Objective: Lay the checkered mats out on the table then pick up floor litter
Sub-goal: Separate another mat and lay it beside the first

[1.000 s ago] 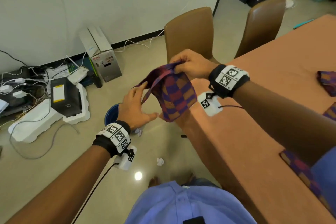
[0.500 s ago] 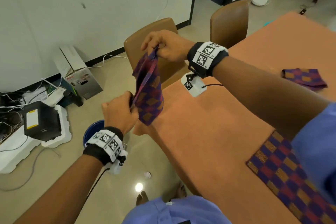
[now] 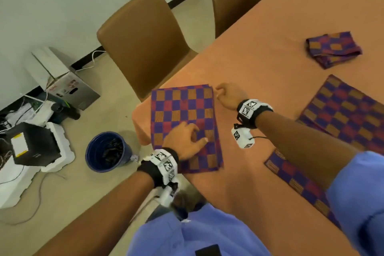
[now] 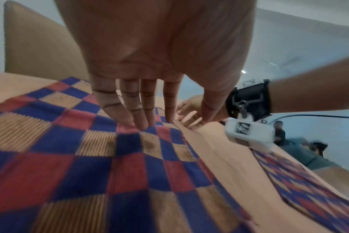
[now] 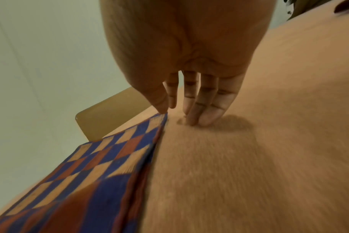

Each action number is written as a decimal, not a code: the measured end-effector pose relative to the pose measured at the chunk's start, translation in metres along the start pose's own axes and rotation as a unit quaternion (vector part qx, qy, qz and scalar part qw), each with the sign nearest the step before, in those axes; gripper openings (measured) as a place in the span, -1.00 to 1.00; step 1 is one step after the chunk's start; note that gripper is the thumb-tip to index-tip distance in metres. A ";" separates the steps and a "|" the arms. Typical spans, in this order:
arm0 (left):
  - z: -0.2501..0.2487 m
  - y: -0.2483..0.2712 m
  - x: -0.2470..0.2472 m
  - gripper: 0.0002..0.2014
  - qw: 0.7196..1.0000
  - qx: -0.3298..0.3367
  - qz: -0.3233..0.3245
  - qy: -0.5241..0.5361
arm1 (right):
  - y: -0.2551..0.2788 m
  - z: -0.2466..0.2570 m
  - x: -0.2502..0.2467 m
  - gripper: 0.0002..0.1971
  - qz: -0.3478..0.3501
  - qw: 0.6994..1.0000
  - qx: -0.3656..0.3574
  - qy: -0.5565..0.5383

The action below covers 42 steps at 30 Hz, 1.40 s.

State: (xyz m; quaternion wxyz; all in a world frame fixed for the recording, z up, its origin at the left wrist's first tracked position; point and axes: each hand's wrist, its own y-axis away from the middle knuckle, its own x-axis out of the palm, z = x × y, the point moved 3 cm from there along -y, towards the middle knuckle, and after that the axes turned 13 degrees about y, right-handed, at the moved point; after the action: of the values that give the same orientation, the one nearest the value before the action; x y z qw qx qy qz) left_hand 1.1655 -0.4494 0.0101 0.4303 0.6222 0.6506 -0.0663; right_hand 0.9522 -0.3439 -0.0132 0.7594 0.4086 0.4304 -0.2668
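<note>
- Left fingers (image 4: 130, 108) lie straight and close together, tips pressing the mat (image 3: 182, 114) flat; the left hand (image 3: 184, 141) sits low on the cloth, centre of the head view.
- Right fingers (image 5: 201, 102) point down, slightly bent and bunched, tips on the bare table (image 3: 259, 64) just beside the mat's upper right corner; the right hand (image 3: 228, 97) holds nothing.
- The mat lies spread at the table's corner, mid-frame.
- Two more mats lie flat at the right edge (image 3: 340, 110) and lower right (image 3: 295, 185); a folded mat (image 3: 332, 49) rests upper right.
- Two chairs (image 3: 145, 43) stand along the table, upper centre.
- A bucket (image 3: 104, 151) and a paper scrap (image 3: 134, 158) sit on the floor, lower left.
</note>
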 end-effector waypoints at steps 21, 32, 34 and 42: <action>-0.052 -0.175 -0.097 -0.70 0.927 0.294 0.143 -0.186 | 0.013 0.022 0.010 -0.77 -0.044 0.960 -0.052 -0.272; -0.134 -0.243 -0.133 -0.85 0.953 0.285 0.086 -0.052 | 0.019 -0.087 -0.040 -0.74 -0.028 0.979 -0.025 -0.199; -0.157 -0.263 -0.136 -0.76 0.954 0.298 0.014 -0.014 | 0.009 -0.124 -0.088 -0.80 -0.125 0.975 0.065 -0.174; -0.151 -0.296 -0.120 -0.45 0.990 0.143 -0.013 0.016 | 0.007 -0.175 -0.125 -0.60 -0.298 0.894 0.301 -0.144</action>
State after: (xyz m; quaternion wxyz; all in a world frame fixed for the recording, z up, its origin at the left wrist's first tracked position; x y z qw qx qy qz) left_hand 0.8192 -0.5105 0.0479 0.3255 0.6699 0.6493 -0.1538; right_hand 0.8205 -0.1847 0.0469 0.5383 0.4275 0.3171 -0.6534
